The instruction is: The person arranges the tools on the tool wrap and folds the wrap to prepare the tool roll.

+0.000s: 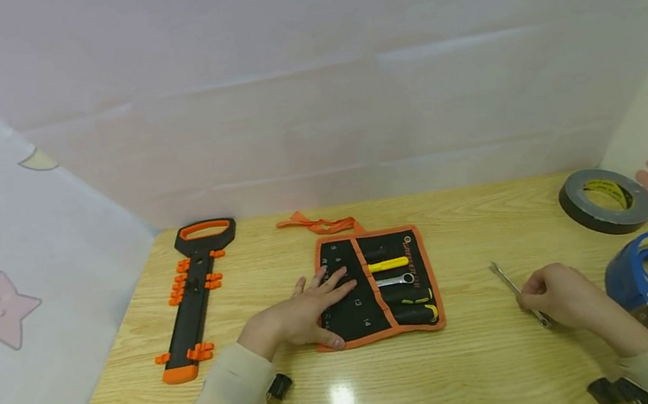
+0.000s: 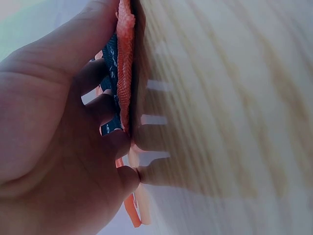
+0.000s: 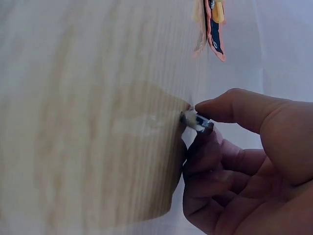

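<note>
Pinching a wrench right of the tool pouch, the right hand should find it light, stiff, slick, best gripped mid-shaft, while the spread left hand rests on the pouch.

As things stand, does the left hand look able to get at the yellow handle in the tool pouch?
Probably yes: the left hand rests on the tool pouch, fingers pointing towards the yellow handle, which lies uncovered with nothing visible blocking it.

Left fingers on orange-edged dark pouch; lowest one seemingly touching wood-grain tabletop.
</note>
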Motion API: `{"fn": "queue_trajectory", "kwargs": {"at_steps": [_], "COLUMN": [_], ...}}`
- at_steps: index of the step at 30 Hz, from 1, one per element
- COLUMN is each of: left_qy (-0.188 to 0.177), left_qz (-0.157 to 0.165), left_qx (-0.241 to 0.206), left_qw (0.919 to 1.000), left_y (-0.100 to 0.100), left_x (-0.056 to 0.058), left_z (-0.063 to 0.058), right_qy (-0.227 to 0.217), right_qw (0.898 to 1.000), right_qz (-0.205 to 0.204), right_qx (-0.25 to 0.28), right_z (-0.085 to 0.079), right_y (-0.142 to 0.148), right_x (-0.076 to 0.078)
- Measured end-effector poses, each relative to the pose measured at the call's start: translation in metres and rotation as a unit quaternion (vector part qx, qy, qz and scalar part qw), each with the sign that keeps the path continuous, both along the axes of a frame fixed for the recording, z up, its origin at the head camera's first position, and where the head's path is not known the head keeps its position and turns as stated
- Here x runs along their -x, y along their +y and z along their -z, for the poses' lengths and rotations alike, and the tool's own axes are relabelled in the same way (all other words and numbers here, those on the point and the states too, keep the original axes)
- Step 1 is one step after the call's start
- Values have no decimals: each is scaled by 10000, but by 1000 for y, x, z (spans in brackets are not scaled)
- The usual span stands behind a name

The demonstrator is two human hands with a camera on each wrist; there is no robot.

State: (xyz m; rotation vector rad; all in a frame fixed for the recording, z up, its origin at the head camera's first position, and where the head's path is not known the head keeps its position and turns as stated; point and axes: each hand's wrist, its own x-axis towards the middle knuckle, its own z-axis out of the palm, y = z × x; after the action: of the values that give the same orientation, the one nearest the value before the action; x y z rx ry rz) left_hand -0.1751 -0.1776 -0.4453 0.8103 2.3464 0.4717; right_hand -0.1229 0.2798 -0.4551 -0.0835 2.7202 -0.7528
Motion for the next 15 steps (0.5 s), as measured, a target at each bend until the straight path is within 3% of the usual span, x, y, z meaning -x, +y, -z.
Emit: {"fn": "queue_trajectory", "kwargs": {"at_steps": [15], "left_qy": [-57], "left_qz": [-34], "left_qx": [-3], "left_qw": [10000], "left_y": [0], "left_x": [-1], "left_z": [-2], "right_qy": [383], "right_qw": [9986], "right_qz": [-236], "right_qx": [263], "right_z": [-8], "right_y": [-14], "right_x": [7]}}
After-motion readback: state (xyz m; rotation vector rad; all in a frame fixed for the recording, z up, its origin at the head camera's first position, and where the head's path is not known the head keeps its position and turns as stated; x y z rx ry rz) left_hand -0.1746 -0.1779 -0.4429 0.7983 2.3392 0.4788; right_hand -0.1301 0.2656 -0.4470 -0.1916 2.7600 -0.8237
